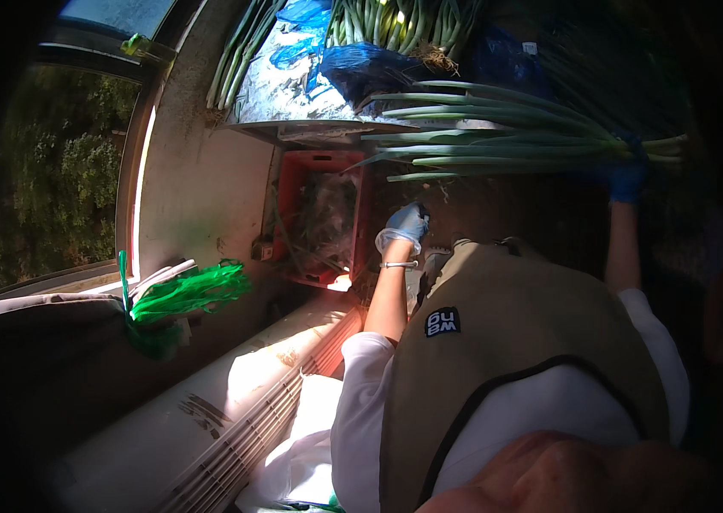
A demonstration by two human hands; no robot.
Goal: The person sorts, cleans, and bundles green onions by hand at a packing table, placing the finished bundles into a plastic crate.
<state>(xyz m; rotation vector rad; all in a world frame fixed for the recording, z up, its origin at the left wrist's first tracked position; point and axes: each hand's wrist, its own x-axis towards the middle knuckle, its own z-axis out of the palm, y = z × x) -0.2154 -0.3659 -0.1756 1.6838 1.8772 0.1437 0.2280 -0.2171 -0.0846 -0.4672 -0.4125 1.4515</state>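
My right hand (628, 179), in a blue glove, grips a bundle of long green onions (502, 144) near its pale root end, at the right. The leaves fan out leftward in front of the worktable's edge. Lower and further left is my left hand (407, 224), in a light blue glove with a loose cuff. Its fingers look curled; a small dark thing shows at them, too unclear to name. More green onions (393, 25) lie on the table beside blue plastic film (368, 61), with roots showing. Another few green onions (242, 58) lie at the table's left edge.
A red plastic crate (361, 218) with clear plastic and green scraps stands below the table (265, 106), left of my left hand. Green plastic strips (191, 292) hang near the window. A white cylindrical surface (207, 397) and a slatted crate (252, 429) lie at lower left.
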